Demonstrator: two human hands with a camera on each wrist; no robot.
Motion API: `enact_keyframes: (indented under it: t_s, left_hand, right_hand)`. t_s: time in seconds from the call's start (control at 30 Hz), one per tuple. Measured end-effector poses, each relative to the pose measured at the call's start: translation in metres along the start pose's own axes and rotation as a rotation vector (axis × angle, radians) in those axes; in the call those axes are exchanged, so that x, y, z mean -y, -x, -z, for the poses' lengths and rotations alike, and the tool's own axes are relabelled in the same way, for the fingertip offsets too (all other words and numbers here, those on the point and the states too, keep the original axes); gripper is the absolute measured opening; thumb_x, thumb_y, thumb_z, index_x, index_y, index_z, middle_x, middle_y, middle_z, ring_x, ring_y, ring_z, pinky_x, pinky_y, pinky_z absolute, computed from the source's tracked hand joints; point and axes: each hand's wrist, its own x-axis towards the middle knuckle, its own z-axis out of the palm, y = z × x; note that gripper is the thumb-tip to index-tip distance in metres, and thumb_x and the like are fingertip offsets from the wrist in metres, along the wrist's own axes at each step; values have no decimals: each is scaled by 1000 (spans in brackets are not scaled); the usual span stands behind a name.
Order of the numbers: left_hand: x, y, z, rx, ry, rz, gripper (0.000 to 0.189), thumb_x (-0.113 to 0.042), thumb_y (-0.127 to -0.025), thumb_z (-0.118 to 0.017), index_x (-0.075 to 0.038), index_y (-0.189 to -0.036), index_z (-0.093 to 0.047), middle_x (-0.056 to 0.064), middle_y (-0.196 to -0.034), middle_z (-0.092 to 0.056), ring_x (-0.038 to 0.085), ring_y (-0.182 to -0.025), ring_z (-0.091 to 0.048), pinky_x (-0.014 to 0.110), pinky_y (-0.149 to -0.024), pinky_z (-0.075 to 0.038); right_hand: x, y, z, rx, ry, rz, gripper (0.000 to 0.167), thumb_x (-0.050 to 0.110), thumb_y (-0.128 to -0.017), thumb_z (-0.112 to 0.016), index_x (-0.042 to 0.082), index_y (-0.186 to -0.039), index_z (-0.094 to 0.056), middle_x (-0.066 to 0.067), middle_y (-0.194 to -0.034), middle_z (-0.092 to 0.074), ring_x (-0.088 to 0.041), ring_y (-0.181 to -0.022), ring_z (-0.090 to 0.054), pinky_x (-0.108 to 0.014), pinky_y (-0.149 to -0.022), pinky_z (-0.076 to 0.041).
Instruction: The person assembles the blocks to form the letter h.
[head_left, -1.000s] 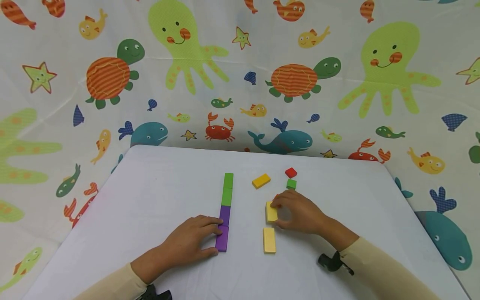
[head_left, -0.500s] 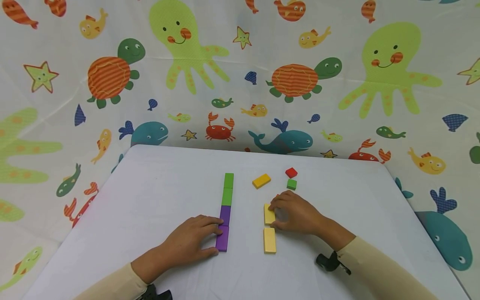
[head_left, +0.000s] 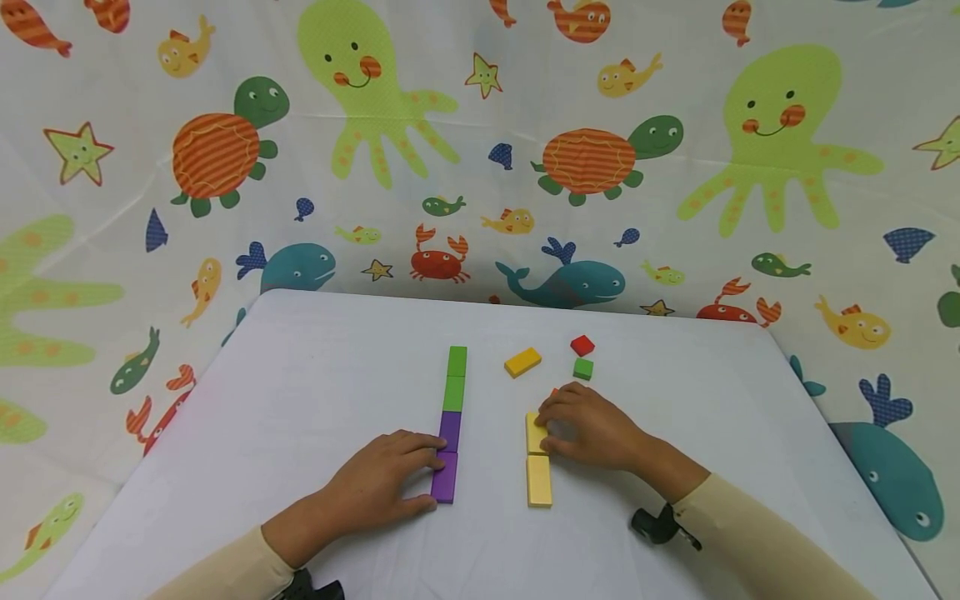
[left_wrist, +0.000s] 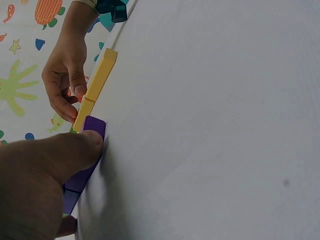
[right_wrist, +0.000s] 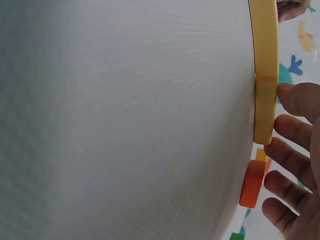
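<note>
My left hand (head_left: 386,477) rests against a purple block (head_left: 444,477), fingertips over the two purple blocks and thumb beside the nearer one. A second purple block (head_left: 450,430) and two green blocks (head_left: 456,379) continue that row end to end. Across from it, my right hand (head_left: 596,427) holds a pale yellow block (head_left: 535,435) by its right side with thumb and fingertips. That block lies end to end with another pale yellow block (head_left: 538,482); in the right wrist view, the held yellow block (right_wrist: 265,110) meets its neighbour at a thin seam.
Behind the right hand lie a deeper yellow block (head_left: 522,362), a red block (head_left: 582,345) and a small green block (head_left: 582,368). An orange block (right_wrist: 251,183) shows near the right fingers in the right wrist view. A patterned sea-animal cloth hangs behind the white table (head_left: 322,375).
My right hand has drawn the pale yellow block toward the person, closing the gap to the nearer yellow block. The left hand and its row have stayed still.
</note>
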Motion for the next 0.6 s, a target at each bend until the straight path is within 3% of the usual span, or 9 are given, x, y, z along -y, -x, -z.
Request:
enact_keyframes:
  t_s: [0.6]
  left_hand:
    - [1, 0, 0, 0, 4, -5, 38, -39, -85, -83, -21, -116, -72, -5, -139, -60, 18, -126, -56, 43, -101, -50]
  right_hand:
    - [4, 0, 1, 22, 18, -9, 31, 37, -85, -84, 25, -113, -76, 11, -116, -66, -13, -117, -52, -36, -100, -51]
